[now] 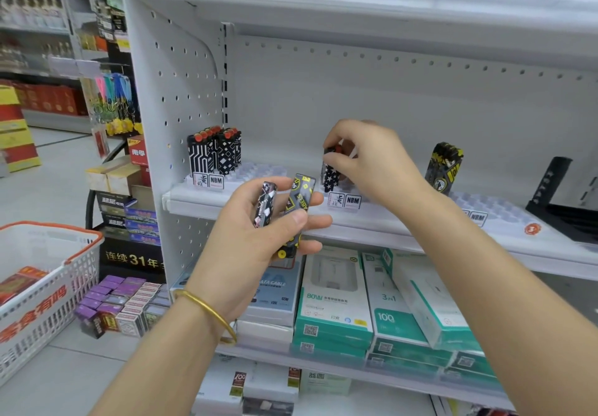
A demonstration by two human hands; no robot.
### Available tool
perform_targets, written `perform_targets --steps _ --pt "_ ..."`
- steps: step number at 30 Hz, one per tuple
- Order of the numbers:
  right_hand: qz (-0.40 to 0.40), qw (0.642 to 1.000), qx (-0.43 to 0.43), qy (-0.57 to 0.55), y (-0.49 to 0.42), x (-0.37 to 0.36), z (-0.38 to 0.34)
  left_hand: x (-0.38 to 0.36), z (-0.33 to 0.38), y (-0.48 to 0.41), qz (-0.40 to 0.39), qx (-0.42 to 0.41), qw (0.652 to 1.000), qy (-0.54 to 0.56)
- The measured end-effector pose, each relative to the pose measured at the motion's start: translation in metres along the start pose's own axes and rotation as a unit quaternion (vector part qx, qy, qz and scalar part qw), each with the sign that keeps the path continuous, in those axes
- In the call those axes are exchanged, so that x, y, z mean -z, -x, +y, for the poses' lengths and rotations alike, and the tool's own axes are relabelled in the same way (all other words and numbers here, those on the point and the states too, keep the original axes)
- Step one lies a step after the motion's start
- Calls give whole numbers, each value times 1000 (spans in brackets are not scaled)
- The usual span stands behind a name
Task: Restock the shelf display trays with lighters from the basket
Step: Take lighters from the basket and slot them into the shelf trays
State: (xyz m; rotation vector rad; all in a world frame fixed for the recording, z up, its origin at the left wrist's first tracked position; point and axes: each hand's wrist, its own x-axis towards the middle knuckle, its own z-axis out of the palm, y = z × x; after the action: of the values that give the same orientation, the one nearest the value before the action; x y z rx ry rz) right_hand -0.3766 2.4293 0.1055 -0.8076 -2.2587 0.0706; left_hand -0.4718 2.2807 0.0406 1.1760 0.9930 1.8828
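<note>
My right hand pinches the top of a black star-patterned lighter standing upright in the middle display tray. My left hand, in front of the shelf edge, holds two lighters: a black-and-white one and a grey-and-yellow one. The left tray carries several black-and-white lighters at its back left corner. Some black-and-yellow lighters stand at the back of the right tray. The white basket with an orange rim sits at lower left.
An empty black rack stands at the shelf's far right. Boxed chargers and cables fill the shelf below. Stacked small boxes and cartons sit left of the shelf unit, with an aisle floor beyond.
</note>
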Motion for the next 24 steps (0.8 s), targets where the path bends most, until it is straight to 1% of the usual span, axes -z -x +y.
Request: perform_targets --steps 1,3,4,5,6,7,8,9,10,12,14,15,18,20,22,24 --pt "12 1000 -7 14 3 3 -1 0 0 1 -5 6 1000 4" --pt "65 997 -10 29 13 15 -7 -1 1 2 -18 14 1000 2" --pt "75 997 -3 -1 21 22 -13 -2 1 2 -23 12 1000 -6" --pt "52 997 0 -65 29 29 -18 -2 1 2 -25 7 1000 -18" --pt "-7 988 -6 -152 38 36 -25 -3 1 2 -24 0 999 -32" --pt "-77 971 -16 -226 46 40 -30 -4 0 3 -23 -5 999 -45" --pt "-130 954 -24 -270 54 42 -31 -6 0 3 -23 -6 998 -55" --pt "-156 943 -29 -291 61 44 -29 -8 -1 4 -20 -4 998 -59" --pt "-157 938 -40 -308 66 45 -24 -11 -2 4 -14 2 998 -57" --pt "-134 929 -78 -337 77 50 -11 -19 -1 4 -5 18 999 -51" --pt "-123 927 -103 -339 87 60 5 -34 2 1 -6 21 997 -75" --pt "-122 933 -101 -325 91 65 12 -44 4 -2 -14 17 995 -101" --pt "-99 957 -64 -267 96 87 28 -79 7 -17 -54 -17 983 -177" --pt "-76 966 -45 -241 95 103 36 -99 8 -30 -70 -42 977 -197" --pt "-47 969 -55 -237 91 114 49 -114 6 -45 -62 -61 973 -216" --pt "-9 967 -87 -239 83 120 67 -121 2 -59 -39 -78 960 -264"
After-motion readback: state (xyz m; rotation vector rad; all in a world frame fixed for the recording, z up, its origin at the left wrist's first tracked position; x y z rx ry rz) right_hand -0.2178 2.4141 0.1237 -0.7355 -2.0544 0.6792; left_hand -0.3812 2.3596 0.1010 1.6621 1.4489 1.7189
